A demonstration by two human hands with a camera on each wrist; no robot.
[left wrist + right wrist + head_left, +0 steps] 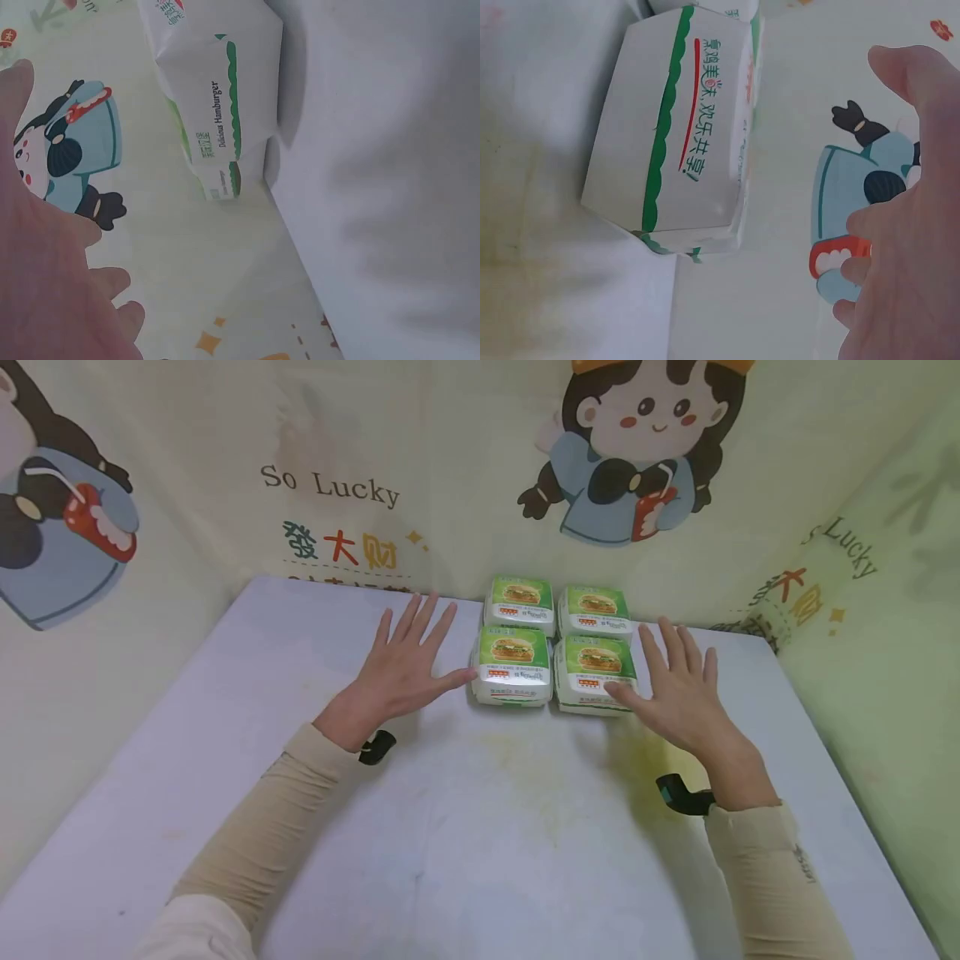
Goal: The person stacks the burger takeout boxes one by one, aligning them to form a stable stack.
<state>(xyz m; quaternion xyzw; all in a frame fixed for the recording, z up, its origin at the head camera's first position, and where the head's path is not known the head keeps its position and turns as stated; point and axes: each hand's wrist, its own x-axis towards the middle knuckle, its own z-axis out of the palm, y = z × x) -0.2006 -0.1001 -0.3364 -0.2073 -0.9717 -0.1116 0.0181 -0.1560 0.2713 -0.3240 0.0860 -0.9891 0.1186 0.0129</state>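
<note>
Several green and white hamburger boxes stand together in two rows at the back of the table. My left hand [400, 668], fingers spread and straight, is held left of the front left hamburger box [514, 667]; its thumb tip appears beside that box's edge. On the other side, my right hand [678, 693] has its fingers extended, and the thumb overlaps the front right hamburger box [595, 675] in the head view. From the right wrist, that hand [904, 217] looks apart from the box [675, 127]. Behind these are the back left box [519, 604] and back right box [596, 612].
The white table [450, 843] meets a cloth backdrop [457, 468] printed with cartoon figures and lettering, which also rises at both sides. Yellowish stains [652, 768] mark the tabletop near the right hand. A black wrist device [684, 795] is worn on the right wrist.
</note>
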